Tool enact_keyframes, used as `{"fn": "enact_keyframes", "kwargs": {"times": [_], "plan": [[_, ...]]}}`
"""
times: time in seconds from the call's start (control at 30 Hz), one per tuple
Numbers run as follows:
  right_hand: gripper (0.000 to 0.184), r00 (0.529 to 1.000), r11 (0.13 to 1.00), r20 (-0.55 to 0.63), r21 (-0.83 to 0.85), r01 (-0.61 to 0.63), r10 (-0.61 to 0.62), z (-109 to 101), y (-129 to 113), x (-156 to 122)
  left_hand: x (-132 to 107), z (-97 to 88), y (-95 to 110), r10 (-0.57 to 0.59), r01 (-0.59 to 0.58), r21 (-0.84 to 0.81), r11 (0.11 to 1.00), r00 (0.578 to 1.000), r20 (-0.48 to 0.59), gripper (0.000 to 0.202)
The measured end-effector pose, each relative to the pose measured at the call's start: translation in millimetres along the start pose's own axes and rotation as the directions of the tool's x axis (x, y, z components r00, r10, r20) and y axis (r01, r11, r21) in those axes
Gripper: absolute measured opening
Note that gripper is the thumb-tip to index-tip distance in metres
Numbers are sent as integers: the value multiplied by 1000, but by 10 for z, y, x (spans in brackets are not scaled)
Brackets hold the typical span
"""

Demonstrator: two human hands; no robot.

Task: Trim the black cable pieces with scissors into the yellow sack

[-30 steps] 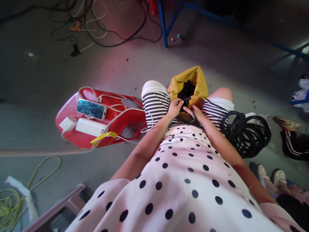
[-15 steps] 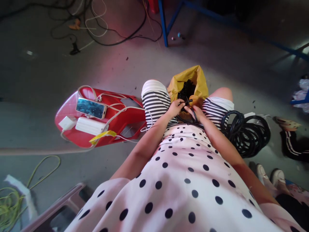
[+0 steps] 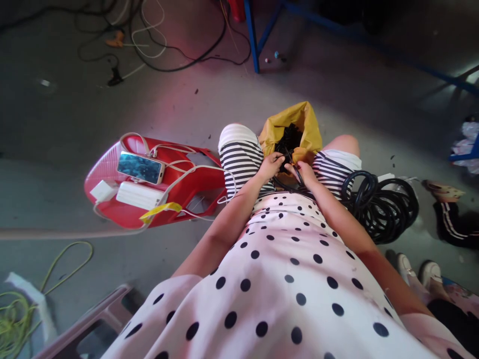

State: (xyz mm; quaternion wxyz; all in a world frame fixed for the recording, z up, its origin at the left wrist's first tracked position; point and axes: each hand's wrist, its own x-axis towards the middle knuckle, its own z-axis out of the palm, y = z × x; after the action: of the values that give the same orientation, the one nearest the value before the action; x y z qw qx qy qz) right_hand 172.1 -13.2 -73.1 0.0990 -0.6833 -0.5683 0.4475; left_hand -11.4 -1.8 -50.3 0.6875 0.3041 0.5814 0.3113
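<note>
I sit with a yellow bag [image 3: 307,124] of small black parts between my knees. My left hand [image 3: 270,166] is curled at the bag's mouth, its fingers pinched on a black cable [image 3: 290,185] that loops across my lap. My right hand [image 3: 304,172] is closed on the same cable just to the right, the two hands nearly touching. The cable runs off to a big black coil [image 3: 381,204] on the floor by my right thigh. What the fingertips pinch besides the cable is too small to make out.
A red plastic stool [image 3: 123,187] at my left carries a phone [image 3: 140,168], a white power bank [image 3: 137,196] and white leads. Loose wires lie on the far floor by a blue frame leg [image 3: 252,37]. Another person's shoes [image 3: 422,274] are at lower right; yellow-green cord [image 3: 22,304] lower left.
My hands have shifted slightly together at the bag's mouth, fingers working the cable; the small black piece that stuck out between them half a second ago is tucked in now.
</note>
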Motion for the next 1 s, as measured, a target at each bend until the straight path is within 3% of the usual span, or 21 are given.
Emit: {"fn": "enact_keyframes", "kwargs": {"times": [0.23, 0.37, 0.53, 0.67, 0.8, 0.9, 1.0], "plan": [[70, 1000, 1000, -1, -12, -26, 26, 6, -17, -19, 3, -3, 13, -32, 31, -33, 999, 999, -21, 9], [69, 1000, 1000, 23, 4, -6, 6, -19, -11, -14, -8, -22, 13, -41, 41, -19, 999, 999, 23, 8], [73, 1000, 1000, -29, -7, -7, 7, -7, -7, 11, 8, -13, -1, -63, 63, -31, 998, 998, 25, 14], [75, 996, 977, -57, 208, -53, 66, 19, 3, -14, 36, -40, -4, -108, 109, -207, 972, 994, 18, 7], [79, 983, 871, -49, 473, -131, 174, 26, 6, -26, -21, -78, 42, -213, 228, -472, 852, 973, 88, 11], [81, 985, 854, -50, 507, -116, 163, 18, -6, -24, -84, -63, 65, -240, 250, -570, 783, 966, 94, 19], [82, 989, 860, -27, 497, -113, 146, -4, -31, -35, -107, -28, 60, -249, 247, -560, 791, 966, 76, 20]]}}
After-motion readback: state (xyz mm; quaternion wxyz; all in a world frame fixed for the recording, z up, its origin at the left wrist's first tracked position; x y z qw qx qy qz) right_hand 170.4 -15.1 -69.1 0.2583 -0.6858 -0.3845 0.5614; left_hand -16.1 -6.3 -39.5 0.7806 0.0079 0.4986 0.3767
